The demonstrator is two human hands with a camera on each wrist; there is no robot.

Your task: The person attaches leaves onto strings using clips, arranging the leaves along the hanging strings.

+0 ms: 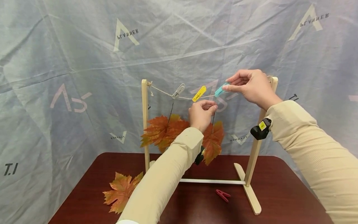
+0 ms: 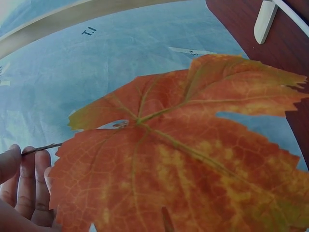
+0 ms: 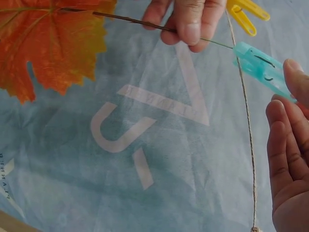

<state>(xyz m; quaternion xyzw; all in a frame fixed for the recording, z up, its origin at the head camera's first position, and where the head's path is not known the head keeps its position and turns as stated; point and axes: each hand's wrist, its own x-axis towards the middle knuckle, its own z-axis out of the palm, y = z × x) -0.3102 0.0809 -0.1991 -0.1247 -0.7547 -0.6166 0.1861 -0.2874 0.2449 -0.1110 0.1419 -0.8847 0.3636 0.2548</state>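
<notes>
My right hand (image 1: 255, 87) pinches the tail of a blue clothespin (image 3: 260, 67), whose tip sits at the string (image 3: 247, 130). Below the string, my left hand (image 1: 202, 114) pinches the thin dark stem (image 3: 130, 19) of an orange-red artificial leaf (image 1: 213, 141). The stem's end reaches the mouth of the blue clothespin. In the left wrist view that leaf (image 2: 193, 140) fills much of the frame and covers part of the fingers. A yellow clothespin (image 1: 199, 94) and a grey-white one (image 1: 178, 91) sit on the string to the left; another leaf (image 1: 159, 129) hangs below the grey-white one.
The string spans two wooden posts (image 1: 145, 124) joined low down by a white rod (image 1: 212, 181). On the dark red table (image 1: 201, 208) lie a red clothespin (image 1: 222, 195) and a loose leaf (image 1: 120, 191), partly behind the left sleeve. A printed grey cloth (image 1: 84, 46) hangs behind.
</notes>
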